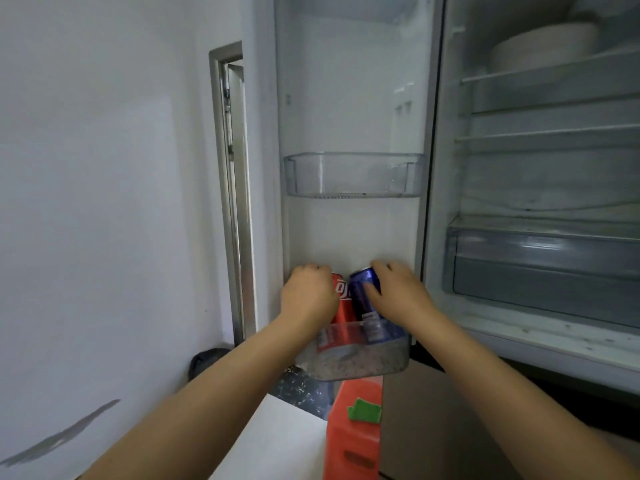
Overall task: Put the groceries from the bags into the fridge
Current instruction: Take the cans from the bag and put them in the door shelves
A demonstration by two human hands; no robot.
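A red aluminium soda can [341, 308] and a blue aluminium can [365, 306] are lowered side by side into the clear plastic bottom door bin [360, 365], gripped by the left hand [308, 296] and right hand [398, 294]. The clear upper door bin [353, 174] is seen empty; no bags are visible.

Low in the middle of the frame, the bottom door bin [360, 365] — clear plastic, its front wall speckled and cloudy — hung on the inner face of the open fridge door [349, 98]. Two cans stood in it side by side, touching or nearly so: a red can [341, 315] on the left and a blue can [363, 299] on the right, both tilted slightly. Above, at mid-frame, a second clear door bin [353, 174] held nothing visible. At the upper right, a wire shelf [540, 69] inside the fridge carried a pale bowl [543, 43].
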